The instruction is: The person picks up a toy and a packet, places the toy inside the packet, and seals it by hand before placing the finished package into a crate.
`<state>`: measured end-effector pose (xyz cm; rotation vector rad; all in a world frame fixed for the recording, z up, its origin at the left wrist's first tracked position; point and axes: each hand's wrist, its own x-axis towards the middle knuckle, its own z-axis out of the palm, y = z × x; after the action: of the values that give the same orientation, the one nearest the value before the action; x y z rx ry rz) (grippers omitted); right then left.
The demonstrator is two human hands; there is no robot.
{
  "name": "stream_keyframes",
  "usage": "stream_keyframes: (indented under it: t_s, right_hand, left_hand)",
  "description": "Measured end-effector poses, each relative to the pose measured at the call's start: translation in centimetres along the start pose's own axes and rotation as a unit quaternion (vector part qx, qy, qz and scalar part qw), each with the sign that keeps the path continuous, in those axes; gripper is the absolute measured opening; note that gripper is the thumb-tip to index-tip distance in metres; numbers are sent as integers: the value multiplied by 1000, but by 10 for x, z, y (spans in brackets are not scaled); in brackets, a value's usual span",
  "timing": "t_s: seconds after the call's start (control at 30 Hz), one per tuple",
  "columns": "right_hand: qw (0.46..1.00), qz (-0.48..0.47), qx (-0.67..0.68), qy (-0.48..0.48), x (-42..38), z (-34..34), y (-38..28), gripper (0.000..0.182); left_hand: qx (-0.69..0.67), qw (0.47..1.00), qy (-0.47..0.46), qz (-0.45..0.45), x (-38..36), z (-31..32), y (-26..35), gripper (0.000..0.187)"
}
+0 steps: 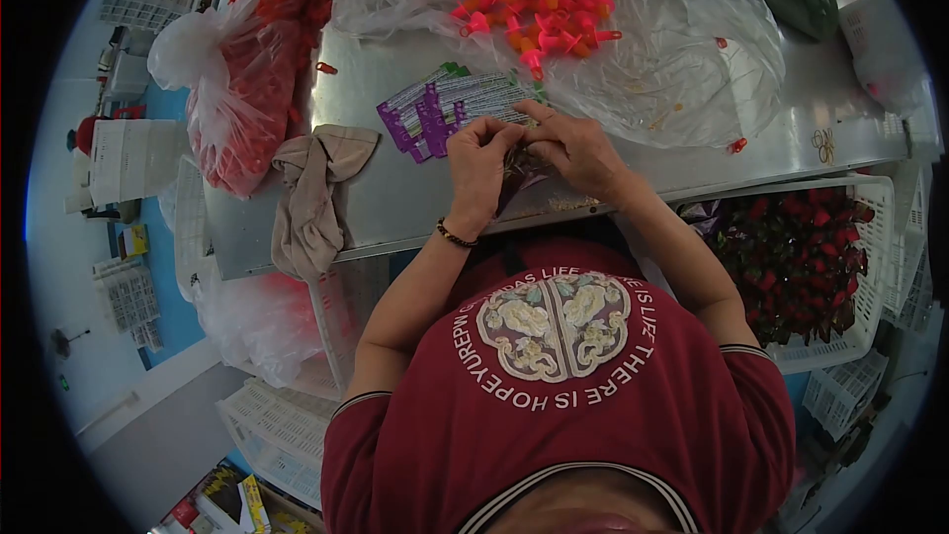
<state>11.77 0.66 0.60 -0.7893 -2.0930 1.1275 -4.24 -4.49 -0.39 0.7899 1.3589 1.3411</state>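
My left hand, with a beaded bracelet on the wrist, pinches the top of a small dark purple plastic bag at the table's front edge. From the other side my right hand grips the same bag's top, its fingertips close to those of the left. The fingers hide most of the bag's upper end, and what is inside cannot be made out. Just beyond the hands lies a fanned stack of purple and green printed packets. Behind them a pile of pink and orange plastic pieces rests on a clear plastic sheet.
A beige cloth hangs over the metal table's left front edge, beside a bag of red pieces. At lower right, a white crate holds dark packets with red parts. Rubber bands lie at the right.
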Motion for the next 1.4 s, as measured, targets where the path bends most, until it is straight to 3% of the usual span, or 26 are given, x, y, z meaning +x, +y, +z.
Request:
stream_keyframes:
  t_s: [0.07, 0.17, 0.23, 0.4, 0.43, 0.47, 0.5, 0.53, 0.57, 0.6, 0.63, 0.67, 0.7, 0.77, 0.8, 0.83, 0.9, 0.93, 1.0, 1.07, 1.1, 1.17, 1.2, 1.23, 1.27, 1.4]
  right_hand:
    - [998, 4, 43, 37, -4, 4, -4, 35]
    - [994, 37, 72, 69, -5, 8, -14, 26]
    - [997, -5, -22, 74, -5, 6, -7, 20]
    - [998, -17, -21, 48, -4, -26, -34, 14]
    - [998, -27, 16, 61, -3, -39, -48, 11]
    - [998, -28, 16, 61, 1, -58, -65, 11]
    - [977, -119, 174, -14, 5, -81, -84, 10]
    - [919, -204, 325, -89, 3, -95, -91, 10]
    - [883, -187, 412, -127, 5, -97, -77, 9]
    - [981, -173, 72, -46, 10, -93, -59, 9]
    - [951, -134, -276, 43, 13, -89, -49, 8]
    - [977, -101, -187, 29, 6, -91, -48, 5]
    - [975, -106, -191, 30, 6, -97, -54, 5]
    - [991, -95, 40, 88, -6, -101, -72, 7]
    - [996, -13, -23, 84, -5, -104, -65, 8]
    - [996, -14, -23, 84, -1, -106, -48, 8]
    - [923, -106, -360, 84, 6, -103, -17, 8]
    - [971, -43, -211, 107, 0, -97, -16, 8]
    - [977, -22, -174, 122, -2, -89, -17, 8]
    - [980, -4, -139, 140, -3, -82, -18, 7]
    - [986, 18, -69, 148, -2, -77, -13, 7]
    - [987, 38, 1, 155, -2, -74, -12, 7]
    - [981, 97, 81, 145, -2, -74, -14, 8]
    - [966, 155, 159, 134, -2, -74, -16, 10]
    - [966, 155, 158, 134, -3, -74, -17, 10]
    - [953, 150, 225, 137, -4, -70, -16, 11]
  left_hand:
    - [-13, 999, 20, 30, 1, -3, 6, 7]
    - [-78, 996, 15, 42, -6, 10, 15, 8]
    - [-85, 996, -3, 34, -7, 10, 17, 7]
    - [-59, 997, -22, 43, 0, -1, 30, 8]
    - [124, 977, 7, 171, 13, -14, 23, 14]
    - [300, 908, 37, 289, 24, -21, 16, 23]
    - [300, 908, 38, 290, 33, -23, 10, 23]
    - [454, 832, 61, 313, 41, -23, 5, 36]
    - [594, 730, 81, 329, 44, -24, 0, 49]
    - [592, 730, 80, 332, 43, -25, -8, 49]
    - [632, 715, 62, 292, 38, -26, -16, 59]
    - [670, 697, 44, 250, 36, -28, -22, 68]
    - [668, 697, 48, 255, 39, -28, -22, 68]
    - [663, 696, 72, 267, 26, -36, -30, 67]
    - [664, 696, 71, 266, 24, -37, -30, 67]
    - [661, 703, 75, 253, 23, -36, -27, 67]
    - [657, 710, 77, 243, 20, -35, -17, 68]
    - [643, 712, 84, 270, 17, -36, -10, 64]
    - [631, 715, 82, 289, 12, -31, 1, 60]
    - [410, 835, 8, 368, 18, -19, 14, 49]
    - [408, 836, 7, 368, 15, -9, 26, 49]
    - [228, 951, -121, 171, 10, 10, 47, 40]
    - [228, 951, -120, 171, 12, 13, 44, 40]
    - [142, 969, -183, 86, 17, 15, 41, 39]
    - [52, 969, -243, -2, 19, 16, 39, 38]
    - [13, 956, -283, -82, 15, 19, 39, 35]
